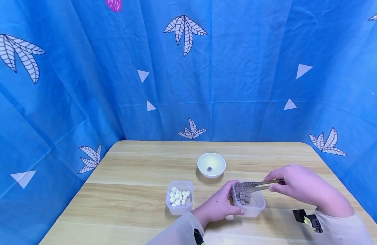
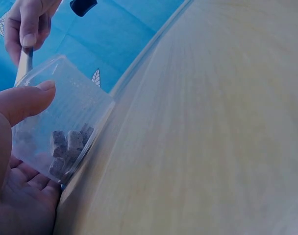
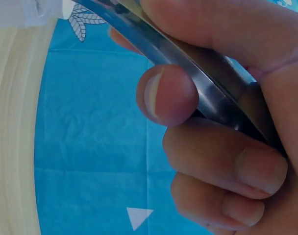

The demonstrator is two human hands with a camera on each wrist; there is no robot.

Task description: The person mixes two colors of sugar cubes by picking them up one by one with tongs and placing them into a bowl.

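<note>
My left hand grips a clear plastic container from its left side, thumb at the near wall and fingers round the far corner. Brownish-grey cubes lie at the bottom of it; the left wrist view shows several of these cubes through the wall. Metal tongs are in my right hand, their perforated tips over the container's opening, above the cubes. In the right wrist view, fingers wrap round the shiny arms of the tongs. The tips are outside that view.
Behind the container stands a white bowl with one small greyish cube inside. To the left, a second plastic container holds several white cubes. A blue patterned curtain hangs behind the wooden table.
</note>
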